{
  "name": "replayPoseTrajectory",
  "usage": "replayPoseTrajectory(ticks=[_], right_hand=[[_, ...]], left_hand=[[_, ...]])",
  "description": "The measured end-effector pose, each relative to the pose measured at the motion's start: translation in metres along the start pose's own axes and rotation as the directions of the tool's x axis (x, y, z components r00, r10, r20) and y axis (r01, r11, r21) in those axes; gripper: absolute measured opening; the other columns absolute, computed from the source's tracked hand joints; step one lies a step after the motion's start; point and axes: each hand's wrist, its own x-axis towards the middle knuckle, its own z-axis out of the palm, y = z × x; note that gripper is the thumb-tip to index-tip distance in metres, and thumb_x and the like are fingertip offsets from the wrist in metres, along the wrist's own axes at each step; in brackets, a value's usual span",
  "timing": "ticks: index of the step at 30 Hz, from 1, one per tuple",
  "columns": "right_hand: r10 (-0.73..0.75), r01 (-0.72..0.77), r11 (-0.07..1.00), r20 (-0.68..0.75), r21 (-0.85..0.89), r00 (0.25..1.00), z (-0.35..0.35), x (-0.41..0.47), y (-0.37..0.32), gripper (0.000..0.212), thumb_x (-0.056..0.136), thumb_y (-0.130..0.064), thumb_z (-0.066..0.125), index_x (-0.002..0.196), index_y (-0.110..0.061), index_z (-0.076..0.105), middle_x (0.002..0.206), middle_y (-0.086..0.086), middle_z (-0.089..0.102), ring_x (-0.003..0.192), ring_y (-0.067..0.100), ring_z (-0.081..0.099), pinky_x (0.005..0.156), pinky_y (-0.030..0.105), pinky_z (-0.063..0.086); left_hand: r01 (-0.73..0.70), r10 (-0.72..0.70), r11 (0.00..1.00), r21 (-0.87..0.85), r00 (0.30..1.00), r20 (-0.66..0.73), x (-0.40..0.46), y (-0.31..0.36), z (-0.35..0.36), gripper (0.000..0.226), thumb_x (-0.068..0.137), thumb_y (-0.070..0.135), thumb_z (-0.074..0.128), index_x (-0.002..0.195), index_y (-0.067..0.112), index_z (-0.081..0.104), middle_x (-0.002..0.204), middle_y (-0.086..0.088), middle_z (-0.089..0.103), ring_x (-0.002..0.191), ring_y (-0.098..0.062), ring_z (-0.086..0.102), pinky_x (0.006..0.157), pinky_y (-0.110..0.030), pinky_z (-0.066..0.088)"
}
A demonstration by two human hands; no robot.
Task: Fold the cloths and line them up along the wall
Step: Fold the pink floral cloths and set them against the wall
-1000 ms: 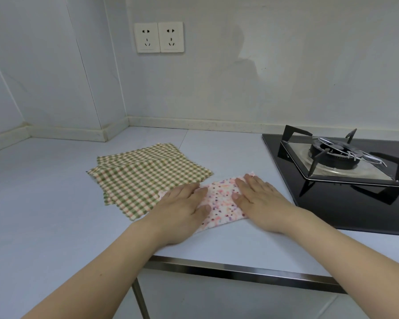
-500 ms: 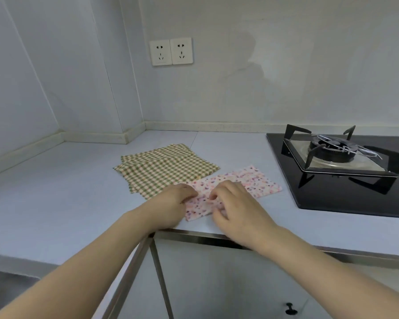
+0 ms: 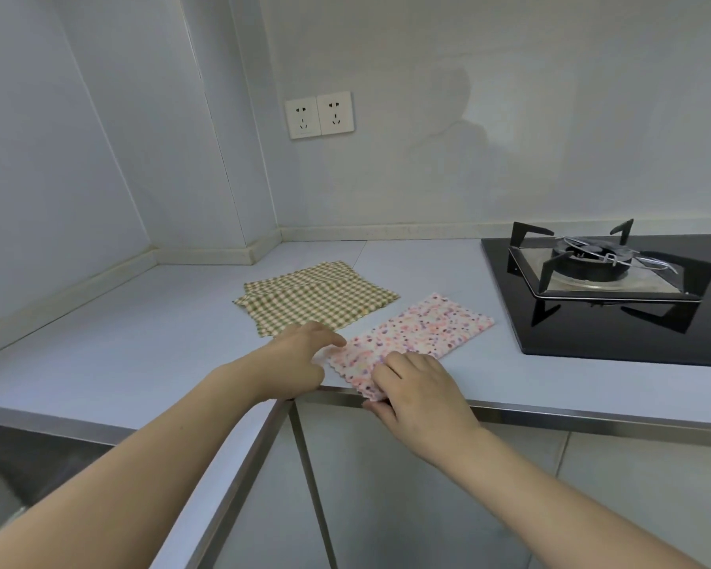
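Both hands down at the near edge of the counter (image 3: pixel 448 264), on the near end of a long, folded floral cloth (image 3: pixel 423 328). Left hand (image 3: pixel 298 363) resting at the cloth's left near corner, fingers (image 3: pixel 329 336) reaching forward onto its edge; whether pinching it or only touching, cannot tell. Right hand (image 3: pixel 417 388) curled round the cloth's nearest end where it overhangs the counter's metal rim, fingers bent on top, thumb hidden underneath. From between the hands, cloth stretched away forward and to the right, lying flat, its far end close to the black gas stove (image 3: pixel 616 281) but apart from it. Just beyond the left hand, a stack of green checked cloths (image 3: pixel 317 295), unevenly fanned, its near corner partly hidden behind that hand. Checked stack and floral cloth side by side, nearly touching. Further ahead, the back wall (image 3: pixel 510 117) with a double socket (image 3: pixel 320 115), well apart from both cloths.
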Motion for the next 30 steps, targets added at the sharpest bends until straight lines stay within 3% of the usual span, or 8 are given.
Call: replayPoseTrajectory(ticks=[3, 7, 12, 16, 19, 23, 26, 30], right_hand=[[-0.027, 0.028, 0.999, -0.026, 0.044, 0.999, -0.012, -0.006, 0.005, 0.018, 0.087, -0.035, 0.048, 0.078, -0.020, 0.052, 0.072, -0.005, 0.054, 0.064, 0.018, 0.051, 0.054, 0.028, 0.040], [0.085, -0.098, 0.952, 0.058, 0.291, 0.995, -0.035, -0.016, 0.018, 0.020, 0.095, -0.039, 0.050, 0.087, -0.022, 0.055, 0.065, -0.009, 0.055, 0.059, 0.012, 0.048, 0.053, 0.027, 0.037], [0.360, -0.336, 0.725, 0.085, 0.602, 0.929, -0.053, -0.012, 0.043, 0.010, 0.094, -0.034, 0.057, 0.088, -0.027, 0.058, 0.058, -0.011, 0.061, 0.057, 0.011, 0.057, 0.060, 0.027, 0.046], [0.516, -0.476, 0.712, 0.075, 0.516, 0.853, -0.050, 0.006, 0.082, 0.016, 0.094, -0.038, 0.055, 0.085, -0.027, 0.063, 0.073, -0.007, 0.070, 0.071, 0.014, 0.065, 0.069, 0.039, 0.053], [0.577, -0.568, 0.730, 0.103, 0.380, 0.810, -0.043, 0.018, 0.115, 0.017, 0.095, -0.036, 0.052, 0.084, -0.028, 0.063, 0.074, -0.010, 0.067, 0.072, 0.013, 0.063, 0.069, 0.037, 0.052], [0.556, -0.586, 0.797, 0.201, 0.149, 0.807, -0.028, 0.024, 0.141, 0.019, 0.096, -0.034, 0.050, 0.092, -0.022, 0.065, 0.085, -0.006, 0.068, 0.086, 0.021, 0.060, 0.082, 0.039, 0.047], [0.512, -0.518, 0.855, 0.191, -0.019, 0.838, -0.014, 0.025, 0.148, 0.023, 0.096, -0.034, 0.046, 0.094, -0.022, 0.064, 0.091, -0.005, 0.068, 0.091, 0.021, 0.059, 0.089, 0.038, 0.039], [0.489, -0.478, 0.872, 0.143, -0.110, 0.860, -0.006, 0.024, 0.151, 0.028, 0.098, -0.038, 0.039, 0.095, -0.022, 0.061, 0.094, -0.006, 0.064, 0.091, 0.020, 0.053, 0.088, 0.038, 0.036]], left_hand=[[-0.068, 0.062, 0.996, 0.059, 0.992, 0.108, -0.003, 0.009, 0.004, 0.069, 0.079, 0.034, 0.062, 0.142, 0.038, 0.036, 0.148, 0.012, 0.025, 0.136, -0.016, 0.018, 0.113, -0.042, 0.025], [-0.131, 0.128, 0.990, 0.056, 0.990, 0.062, 0.005, 0.012, -0.002, 0.037, 0.086, 0.035, 0.066, 0.121, 0.036, 0.057, 0.142, 0.015, 0.040, 0.129, -0.006, 0.029, 0.110, -0.031, 0.027], [0.007, 0.012, 0.870, -0.493, 0.999, 0.035, 0.022, 0.023, -0.026, 0.016, 0.089, 0.028, 0.067, 0.104, 0.024, 0.070, 0.104, 0.016, 0.069, 0.094, 0.003, 0.061, 0.092, -0.024, 0.043], [0.012, -0.056, 0.784, -0.621, 0.997, -0.051, 0.064, 0.039, -0.011, 0.020, 0.091, 0.025, 0.064, 0.102, 0.009, 0.069, 0.102, -0.005, 0.072, 0.096, -0.023, 0.067, 0.094, -0.040, 0.051], [0.054, -0.183, 0.753, -0.656, 0.975, -0.130, 0.103, 0.059, 0.008, 0.019, 0.093, 0.024, 0.060, 0.096, 0.006, 0.064, 0.089, -0.009, 0.062, 0.075, -0.019, 0.057, 0.068, -0.029, 0.049], [0.095, -0.209, 0.884, -0.458, 0.957, -0.204, 0.140, 0.074, 0.029, 0.018, 0.095, 0.027, 0.053, 0.100, 0.013, 0.061, 0.077, 0.001, 0.057, 0.063, -0.016, 0.052, 0.061, -0.028, 0.048], [0.098, -0.158, 0.967, -0.236, 0.956, -0.249, 0.152, 0.072, 0.042, 0.019, 0.098, 0.031, 0.047, 0.107, 0.017, 0.058, 0.085, 0.002, 0.062, 0.076, -0.021, 0.059, 0.072, -0.033, 0.050], [0.065, -0.095, 0.991, -0.114, 0.954, -0.283, 0.159, 0.071, 0.045, 0.024, 0.099, 0.030, 0.044, 0.114, 0.015, 0.055, 0.080, 0.003, 0.055, 0.079, -0.020, 0.055, 0.067, -0.029, 0.039]])
